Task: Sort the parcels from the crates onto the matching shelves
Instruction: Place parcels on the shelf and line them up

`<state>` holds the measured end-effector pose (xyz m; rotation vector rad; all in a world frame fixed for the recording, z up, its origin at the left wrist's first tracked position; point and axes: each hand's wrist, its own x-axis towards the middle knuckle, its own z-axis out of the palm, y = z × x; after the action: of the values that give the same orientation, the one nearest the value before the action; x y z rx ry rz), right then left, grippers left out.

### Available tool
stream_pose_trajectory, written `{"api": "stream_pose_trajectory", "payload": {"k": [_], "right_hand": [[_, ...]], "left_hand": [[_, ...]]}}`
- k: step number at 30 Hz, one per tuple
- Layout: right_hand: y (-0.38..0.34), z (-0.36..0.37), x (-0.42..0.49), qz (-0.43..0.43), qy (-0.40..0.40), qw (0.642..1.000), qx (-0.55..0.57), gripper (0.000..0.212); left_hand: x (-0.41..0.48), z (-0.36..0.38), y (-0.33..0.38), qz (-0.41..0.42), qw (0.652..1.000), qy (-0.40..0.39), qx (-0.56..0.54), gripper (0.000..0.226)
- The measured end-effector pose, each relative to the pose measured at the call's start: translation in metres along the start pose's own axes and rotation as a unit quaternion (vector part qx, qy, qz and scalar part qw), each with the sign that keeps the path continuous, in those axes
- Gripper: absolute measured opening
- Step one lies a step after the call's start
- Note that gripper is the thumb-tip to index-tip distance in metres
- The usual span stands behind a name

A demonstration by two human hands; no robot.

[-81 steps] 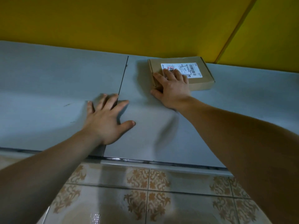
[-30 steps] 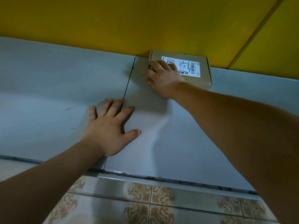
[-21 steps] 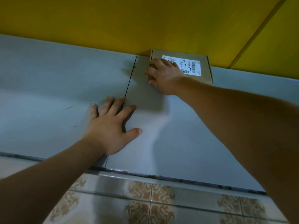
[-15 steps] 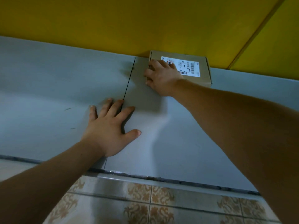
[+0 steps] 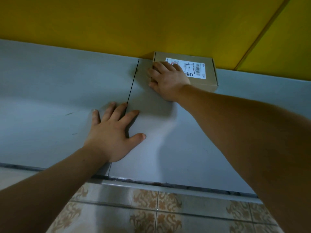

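A flat brown cardboard parcel (image 5: 199, 71) with a white barcode label lies on the grey shelf (image 5: 50, 91), its far edge against the yellow wall. My right hand (image 5: 166, 81) lies over the parcel's near-left corner. Its fingers are laid on the top and reach the label's edge, and its thumb is down beside the box on the shelf. My left hand (image 5: 114, 132) is pressed flat on the shelf with fingers spread, nearer to me and left of the parcel, across the seam between two shelf panels.
The yellow wall (image 5: 134, 22) closes off the back of the shelf, with a corner line at the upper right. A dark seam (image 5: 133, 81) splits the shelf boards. Patterned floor tiles (image 5: 151, 214) show below the shelf's front edge.
The parcel has slid back from the open shelf until it meets the wall, my right hand moving with it. Over the last second both hands stay nearly still.
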<state>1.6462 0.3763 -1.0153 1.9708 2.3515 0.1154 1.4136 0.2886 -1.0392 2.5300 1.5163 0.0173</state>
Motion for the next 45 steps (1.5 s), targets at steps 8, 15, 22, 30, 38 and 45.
{"api": "stream_pose_trajectory", "payload": {"k": [8, 15, 22, 30, 38, 45], "right_hand": [[-0.023, -0.01, 0.004, 0.066, -0.039, 0.997, -0.018, 0.051], [-0.098, -0.066, 0.016, 0.0, -0.053, 0.997, -0.048, 0.071], [-0.273, -0.167, 0.034, -0.141, -0.063, 0.987, -0.045, 0.065], [-0.503, -0.358, -0.004, -0.313, -0.093, 0.945, 0.007, 0.066], [-0.664, -0.595, -0.041, -0.401, -0.093, 0.911, 0.014, 0.063], [-0.761, -0.759, -0.043, -0.421, -0.078, 0.903, 0.02, 0.065]], "left_hand": [[0.0, -0.009, 0.001, -0.005, 0.998, -0.049, -0.047, 0.098], [-0.038, -0.074, -0.083, -0.073, 0.993, -0.045, -0.081, 0.071], [-0.18, -0.179, -0.188, -0.192, 0.979, -0.015, -0.071, 0.071], [-0.388, -0.349, -0.257, -0.348, 0.933, 0.003, -0.094, 0.071], [-0.551, -0.565, -0.284, -0.43, 0.898, -0.021, -0.09, 0.071], [-0.64, -0.713, -0.318, -0.46, 0.883, 0.003, -0.092, 0.071]]}}
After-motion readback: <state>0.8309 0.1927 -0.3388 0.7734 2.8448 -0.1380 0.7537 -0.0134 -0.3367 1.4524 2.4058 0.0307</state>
